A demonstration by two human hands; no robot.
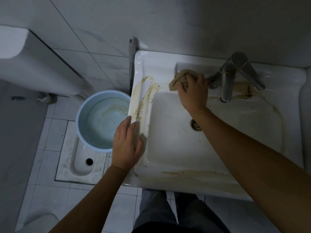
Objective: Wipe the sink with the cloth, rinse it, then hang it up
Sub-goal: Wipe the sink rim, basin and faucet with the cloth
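Right hand (193, 91) grips cloth (178, 79) on sink (168, 165) ledge — left hand (127, 142) flat, relaxed.

cloth (178, 80): beige, bunched, on back ledge | sink (159, 64): white, brown-stained

Bare forearms (249, 153), dark grey trousers (152, 211)

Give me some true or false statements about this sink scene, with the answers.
1. The right hand grips the cloth. True.
2. The cloth is at the sink's front rim. False: it is at the back rim, beside the faucet.
3. The blue bucket stands inside the sink. False: it stands on the floor, left of the sink.
4. The left hand lies flat on the sink's left rim. True.
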